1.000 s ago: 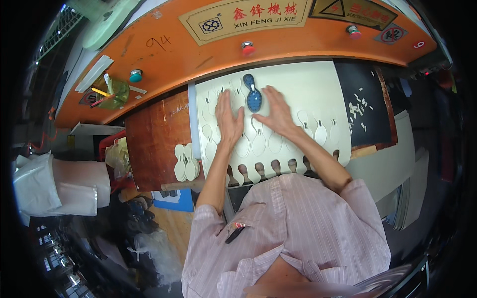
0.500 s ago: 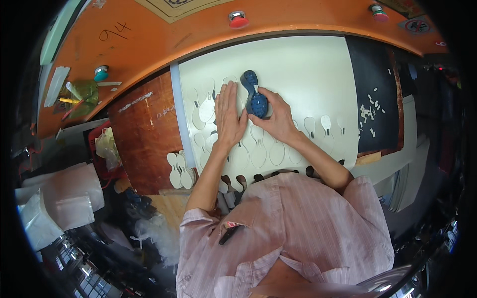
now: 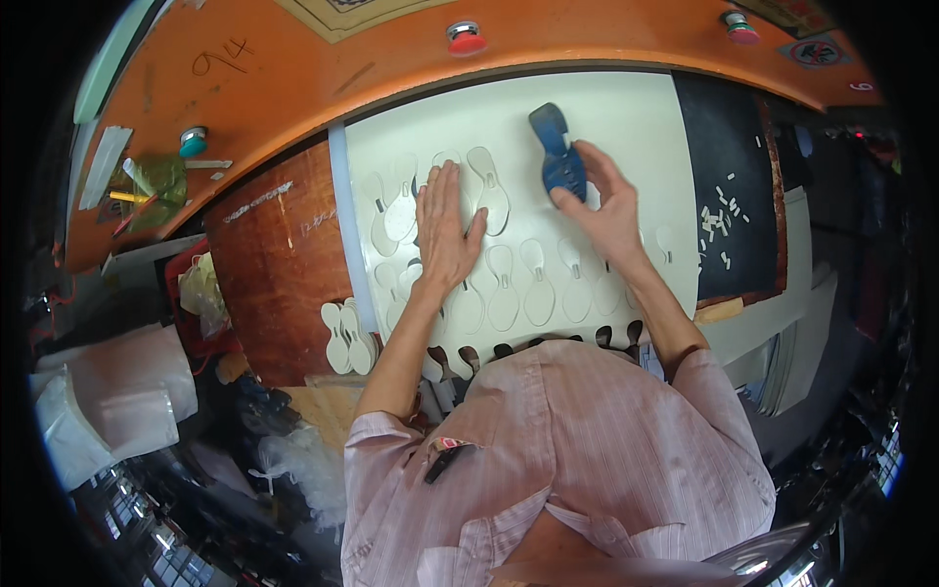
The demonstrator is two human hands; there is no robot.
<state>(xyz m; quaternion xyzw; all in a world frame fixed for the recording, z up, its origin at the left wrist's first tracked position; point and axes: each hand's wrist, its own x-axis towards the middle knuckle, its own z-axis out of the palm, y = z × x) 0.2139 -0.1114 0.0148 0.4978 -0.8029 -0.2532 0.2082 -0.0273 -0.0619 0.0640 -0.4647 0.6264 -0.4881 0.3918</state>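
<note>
My right hand (image 3: pixel 604 207) grips the wide end of a blue, sole-shaped cutting die (image 3: pixel 558 152), which is tilted over the white sheet (image 3: pixel 616 108). Whether the die touches the sheet I cannot tell. My left hand (image 3: pixel 448 230) lies on the sheet with fingers stretched out and nothing in it. Beside its thumb is a sole-shaped cut outline (image 3: pixel 492 191) with a small slot. More such outlines run in rows across the sheet, and some to the left of my left hand show blue or dark gaps.
An orange machine beam (image 3: pixel 372 59) with coloured push buttons spans the far side. Small white offcuts (image 3: pixel 719 220) lie on a black board to the right. At the left, a stack of cut white soles (image 3: pixel 347 338) sits on a reddish-brown board (image 3: pixel 274 264).
My right hand has lifted the die off its spot and carried it to the right, baring a cut outline there. The left hand stays flat in about the same place.
</note>
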